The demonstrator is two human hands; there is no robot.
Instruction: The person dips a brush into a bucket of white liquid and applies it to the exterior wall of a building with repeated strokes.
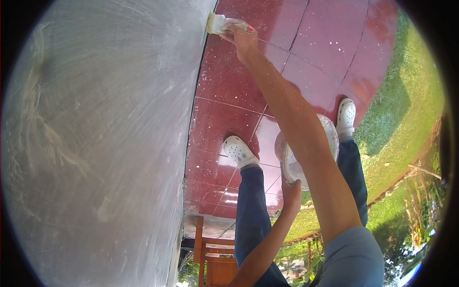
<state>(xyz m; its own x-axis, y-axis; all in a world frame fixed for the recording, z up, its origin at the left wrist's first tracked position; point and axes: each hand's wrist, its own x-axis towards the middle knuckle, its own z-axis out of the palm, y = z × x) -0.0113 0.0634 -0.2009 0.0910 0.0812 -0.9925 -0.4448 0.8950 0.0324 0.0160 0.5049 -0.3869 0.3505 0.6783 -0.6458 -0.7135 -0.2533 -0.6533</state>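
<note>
My right hand (pixel 239 36) is closed round the handle of a paintbrush (pixel 218 24), its arm stretched far forward. The brush's pale, paint-coated bristles touch the lower edge of the grey wall (pixel 105 143), where it meets the floor. A bit of red shows by the handle. Lower down, my left hand (pixel 292 193) grips the near rim of a round, whitish plastic tub (pixel 287 167), thumb at the edge. My right forearm hides the middle of the tub, and its contents are mostly out of sight.
Glossy red floor tiles (pixel 222 122) carry many white paint specks. My feet in white clogs (pixel 239 150) stand apart on them. Grass (pixel 406 124) borders the tiles on the right. A wooden chair (pixel 220 260) stands near the wall at the bottom.
</note>
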